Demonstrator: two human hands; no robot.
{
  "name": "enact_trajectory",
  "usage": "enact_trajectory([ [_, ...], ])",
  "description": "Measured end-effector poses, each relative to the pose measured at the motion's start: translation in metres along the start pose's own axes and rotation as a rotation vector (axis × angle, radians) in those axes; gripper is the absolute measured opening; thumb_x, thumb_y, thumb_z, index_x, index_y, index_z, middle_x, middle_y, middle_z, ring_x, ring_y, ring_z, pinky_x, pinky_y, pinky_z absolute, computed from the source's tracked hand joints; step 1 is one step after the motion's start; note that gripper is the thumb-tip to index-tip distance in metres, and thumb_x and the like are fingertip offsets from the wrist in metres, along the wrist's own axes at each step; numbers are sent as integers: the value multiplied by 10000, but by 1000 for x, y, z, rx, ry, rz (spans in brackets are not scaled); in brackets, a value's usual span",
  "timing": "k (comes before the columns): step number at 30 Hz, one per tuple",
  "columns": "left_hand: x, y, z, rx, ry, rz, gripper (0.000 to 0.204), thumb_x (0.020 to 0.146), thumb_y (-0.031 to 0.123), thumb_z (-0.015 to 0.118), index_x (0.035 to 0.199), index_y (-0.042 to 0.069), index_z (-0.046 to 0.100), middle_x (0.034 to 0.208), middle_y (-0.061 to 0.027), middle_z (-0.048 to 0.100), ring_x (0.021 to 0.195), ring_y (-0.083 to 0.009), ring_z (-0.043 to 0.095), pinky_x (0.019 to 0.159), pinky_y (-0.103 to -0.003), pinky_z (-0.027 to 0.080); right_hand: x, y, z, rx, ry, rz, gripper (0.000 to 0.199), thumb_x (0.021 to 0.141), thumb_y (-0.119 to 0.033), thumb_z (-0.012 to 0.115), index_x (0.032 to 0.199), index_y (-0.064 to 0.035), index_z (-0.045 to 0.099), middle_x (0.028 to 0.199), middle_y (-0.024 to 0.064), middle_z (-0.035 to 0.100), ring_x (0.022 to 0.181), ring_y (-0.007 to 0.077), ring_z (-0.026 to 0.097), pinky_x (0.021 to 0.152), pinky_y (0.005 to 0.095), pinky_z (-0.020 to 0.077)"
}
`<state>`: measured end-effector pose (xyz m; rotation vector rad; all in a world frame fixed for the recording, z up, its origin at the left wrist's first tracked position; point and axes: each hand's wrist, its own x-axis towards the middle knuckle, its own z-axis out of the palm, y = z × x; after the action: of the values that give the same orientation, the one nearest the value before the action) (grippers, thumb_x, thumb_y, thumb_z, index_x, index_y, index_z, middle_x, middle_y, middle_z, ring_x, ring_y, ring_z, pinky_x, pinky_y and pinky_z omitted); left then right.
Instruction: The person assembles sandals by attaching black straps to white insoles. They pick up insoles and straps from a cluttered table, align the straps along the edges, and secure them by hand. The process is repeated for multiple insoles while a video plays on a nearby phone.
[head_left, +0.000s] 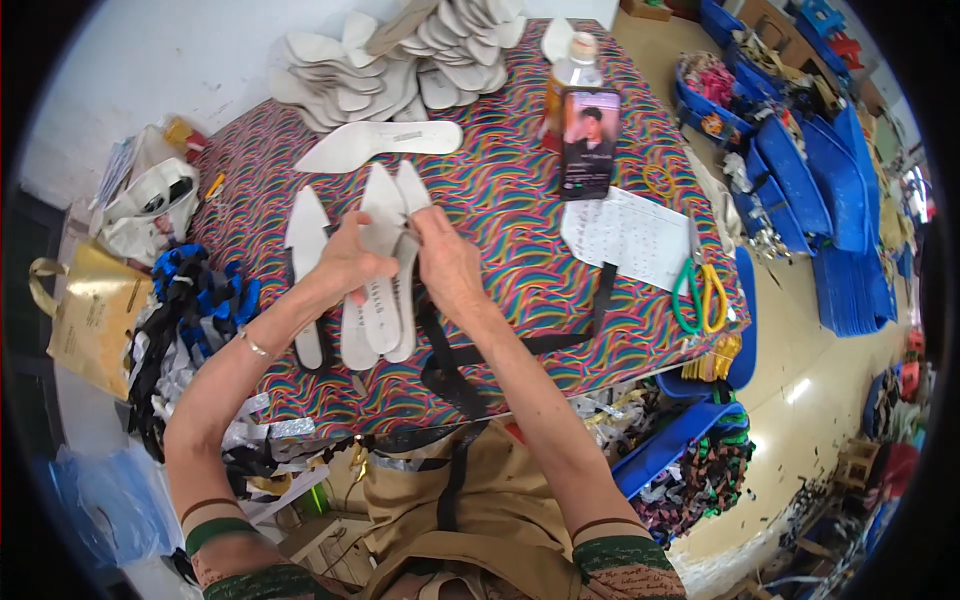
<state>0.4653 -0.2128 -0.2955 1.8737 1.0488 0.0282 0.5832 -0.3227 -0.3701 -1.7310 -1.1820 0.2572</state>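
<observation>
Several white, shoe-shaped insoles point(379, 312) lie overlapping on the patterned table in front of me. My left hand point(352, 262) is closed on the middle insole, thumb across its face and fingers at its left edge. My right hand point(445, 262) has its fingers pinched together at the edge of the right-hand insole point(411, 185); its fingertips hide what they grip there. A black strip point(545, 344) runs over the table from beside my right forearm. Left of my left hand lies another insole point(307, 225) with black edging along it.
A large pile of insoles point(430, 62) stands at the back, with one loose insole point(400, 142) before it. To the right are a phone point(590, 150) against a bottle point(578, 68), a paper sheet point(640, 240) and scissors point(700, 296). Black strips point(205, 300) hang at the left edge.
</observation>
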Motion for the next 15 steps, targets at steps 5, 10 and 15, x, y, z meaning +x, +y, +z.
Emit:
enact_trajectory([
  [5,-2,-7,1,-70,20,44,841,636,188,773,1317,-19,326,756,-83,525,428,-140,477,349,-260,384,4,12,-3,446,101,67,113,940,-94,558,1033,-46,600,936,127,630,755,251,630,686,348,486],
  [10,-24,-16,3,67,62,72,774,734,290,814,1375,85,431,807,-95,542,533,-196,565,458,-302,469,-26,-23,-56,881,206,269,162,941,-114,635,1028,23,639,826,-33,605,752,35,503,666,225,430],
  [15,-64,-18,27,568,537,434,562,795,217,775,1283,51,550,1206,-252,498,985,-396,602,800,-447,519,-60,-79,-108,739,111,194,159,918,-91,664,1013,37,658,839,-31,607,743,27,511,656,211,430],
])
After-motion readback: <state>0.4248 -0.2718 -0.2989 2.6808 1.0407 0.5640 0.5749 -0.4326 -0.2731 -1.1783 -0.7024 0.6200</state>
